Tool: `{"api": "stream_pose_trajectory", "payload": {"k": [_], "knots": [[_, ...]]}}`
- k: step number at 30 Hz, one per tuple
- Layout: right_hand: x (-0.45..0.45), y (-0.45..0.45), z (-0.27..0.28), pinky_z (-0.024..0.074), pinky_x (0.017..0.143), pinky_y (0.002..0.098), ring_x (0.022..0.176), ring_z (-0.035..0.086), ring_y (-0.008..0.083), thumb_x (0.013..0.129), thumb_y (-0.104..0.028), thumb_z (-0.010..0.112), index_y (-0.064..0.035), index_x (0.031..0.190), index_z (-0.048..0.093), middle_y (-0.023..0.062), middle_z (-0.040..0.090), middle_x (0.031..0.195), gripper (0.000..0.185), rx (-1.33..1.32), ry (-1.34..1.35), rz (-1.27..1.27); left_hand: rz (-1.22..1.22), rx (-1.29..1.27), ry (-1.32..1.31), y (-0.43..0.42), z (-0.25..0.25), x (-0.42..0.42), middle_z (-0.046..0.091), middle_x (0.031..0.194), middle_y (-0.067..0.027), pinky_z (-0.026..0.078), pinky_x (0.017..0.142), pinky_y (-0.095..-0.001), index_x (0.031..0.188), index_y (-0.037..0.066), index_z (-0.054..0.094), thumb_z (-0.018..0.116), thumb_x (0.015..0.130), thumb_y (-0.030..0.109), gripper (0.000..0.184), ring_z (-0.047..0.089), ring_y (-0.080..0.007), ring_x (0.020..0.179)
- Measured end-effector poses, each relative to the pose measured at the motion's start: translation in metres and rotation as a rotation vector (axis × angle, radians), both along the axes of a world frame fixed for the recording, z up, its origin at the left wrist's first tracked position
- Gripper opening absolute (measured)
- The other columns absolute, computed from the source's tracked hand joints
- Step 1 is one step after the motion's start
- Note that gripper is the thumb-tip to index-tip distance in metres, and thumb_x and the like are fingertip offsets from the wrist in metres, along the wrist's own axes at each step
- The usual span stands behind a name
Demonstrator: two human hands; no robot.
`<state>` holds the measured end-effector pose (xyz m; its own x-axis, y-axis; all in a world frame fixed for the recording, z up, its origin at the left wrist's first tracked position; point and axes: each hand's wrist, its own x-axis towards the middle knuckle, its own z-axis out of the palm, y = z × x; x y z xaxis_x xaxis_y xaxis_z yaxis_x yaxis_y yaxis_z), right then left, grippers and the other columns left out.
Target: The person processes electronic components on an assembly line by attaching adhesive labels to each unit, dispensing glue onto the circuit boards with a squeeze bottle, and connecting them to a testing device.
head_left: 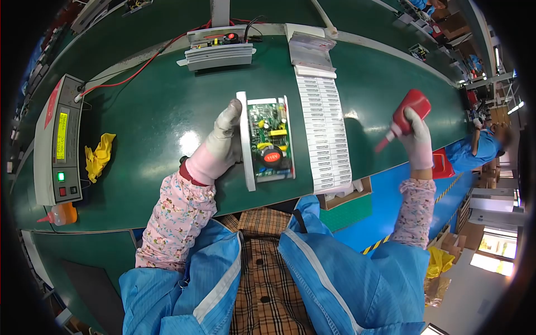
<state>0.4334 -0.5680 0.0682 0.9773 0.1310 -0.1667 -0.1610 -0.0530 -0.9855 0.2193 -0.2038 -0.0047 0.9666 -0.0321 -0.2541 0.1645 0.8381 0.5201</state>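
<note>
My left hand (219, 141), in a pale glove, grips the white metal side plate of a circuit board (273, 128) from the left. Its thumb lies against the plate near the top, and the other fingers are mostly hidden. The board faces me, with green circuitry, yellow parts and a round red-and-black piece marked 110V. Off to the right, my gloved right hand (417, 137) is wrapped round a red squeeze bottle (410, 109). The bottle is tilted, its nozzle pointing down and left, apart from the board. Between the two lies a sheet of printed labels (324, 134).
At left stands a test meter (58, 139) with a lit display, beside a yellow cloth (100, 157) and a small orange-tinted bottle (62, 214). A finned heat sink unit (219, 56) with wires sits at the back. A co-worker in blue (477, 148) is at far right.
</note>
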Motion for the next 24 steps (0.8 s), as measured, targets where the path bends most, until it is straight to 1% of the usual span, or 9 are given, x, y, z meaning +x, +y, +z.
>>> {"api": "stream_pose_trajectory", "payload": {"k": [2,4,10,13,16,17,20,22,24], "knots": [[0.001,-0.028,0.012,0.0555,0.076,0.0277,0.079,0.068,0.0265,0.090,-0.023,0.071,0.0051,0.120,0.057,0.0171,0.067,0.099,0.043,-0.251,0.036,0.118,0.032,0.108,0.048,0.001,0.000,-0.001,0.070,0.112,-0.0194,0.058,0.080,-0.0343,0.136,-0.004,0.053,0.064,0.098,0.038,0.058,0.071,-0.0258,0.089],[-0.008,-0.036,0.024,0.0556,0.075,0.0319,0.080,0.068,0.0299,0.083,-0.027,0.076,0.0019,0.122,0.058,0.0166,0.069,0.102,0.052,-1.000,-0.005,0.151,0.067,0.222,0.096,0.004,-0.001,-0.001,0.070,0.112,-0.0200,0.058,0.083,-0.0355,0.141,-0.005,0.048,0.065,0.097,0.040,0.064,0.070,-0.0266,0.092],[-0.002,-0.051,-0.005,0.0550,0.084,0.0367,0.088,0.068,0.0341,0.076,-0.030,0.079,-0.0016,0.127,0.059,0.0166,0.070,0.111,0.061,-1.630,-0.012,0.185,0.353,0.882,0.136,0.010,-0.011,-0.009,0.070,0.107,-0.0209,0.058,0.084,-0.0361,0.141,-0.006,0.047,0.067,0.096,0.045,0.071,0.069,-0.0260,0.092],[-0.002,-0.050,-0.020,0.0532,0.090,0.0397,0.098,0.067,0.0363,0.077,-0.031,0.078,-0.0031,0.131,0.059,0.0160,0.069,0.119,0.063,-1.704,-0.577,0.193,-0.058,1.110,0.335,0.030,0.030,-0.022,0.067,0.107,-0.0179,0.057,0.075,-0.0351,0.137,-0.004,0.053,0.068,0.095,0.040,0.063,0.067,-0.0209,0.086],[-0.018,0.011,-0.003,0.0493,0.099,0.0379,0.115,0.062,0.0334,0.081,-0.029,0.076,-0.0046,0.142,0.054,0.0184,0.065,0.130,0.070,-1.422,-0.728,0.173,-0.114,1.348,0.365,0.047,0.035,-0.021,0.066,0.108,-0.0162,0.056,0.072,-0.0338,0.135,-0.003,0.056,0.070,0.094,0.038,0.059,0.065,-0.0190,0.085],[-0.029,0.042,0.000,0.0520,0.094,0.0354,0.107,0.066,0.0294,0.086,-0.024,0.074,-0.0028,0.133,0.062,0.0167,0.068,0.124,0.053,-1.231,-0.889,0.179,-0.030,1.521,0.322,0.056,0.035,-0.016,0.066,0.108,-0.0156,0.056,0.072,-0.0328,0.134,-0.001,0.057,0.071,0.093,0.038,0.059,0.065,-0.0188,0.085],[-0.043,0.136,-0.011,0.0505,0.075,0.0266,0.081,0.063,0.0164,0.090,-0.014,0.072,0.0017,0.102,0.076,0.0091,0.074,0.098,0.021,-0.638,-0.760,0.292,0.282,1.973,0.157,0.081,0.040,0.014,0.067,0.114,-0.0122,0.053,0.080,-0.0351,0.130,0.006,0.063,0.074,0.086,0.042,0.058,0.063,-0.0241,0.095],[-0.049,0.203,-0.015,0.0483,0.071,0.0258,0.077,0.061,0.0144,0.089,-0.014,0.072,0.0028,0.101,0.076,0.0070,0.074,0.093,0.020,-0.460,-0.755,0.355,0.428,2.084,0.091,0.095,0.040,0.045,0.066,0.118,-0.0103,0.051,0.087,-0.0394,0.127,0.009,0.065,0.075,0.082,0.047,0.059,0.062,-0.0299,0.104],[-0.033,0.262,-0.033,0.0494,0.071,0.0280,0.073,0.062,0.0166,0.091,-0.021,0.070,0.0014,0.103,0.075,0.0061,0.074,0.086,0.026,-0.368,-0.783,0.362,0.503,2.358,-0.081,0.107,0.030,0.075,0.068,0.121,-0.0107,0.048,0.095,-0.0396,0.127,0.007,0.065,0.078,0.079,0.034,0.056,0.062,-0.0322,0.106]]}}
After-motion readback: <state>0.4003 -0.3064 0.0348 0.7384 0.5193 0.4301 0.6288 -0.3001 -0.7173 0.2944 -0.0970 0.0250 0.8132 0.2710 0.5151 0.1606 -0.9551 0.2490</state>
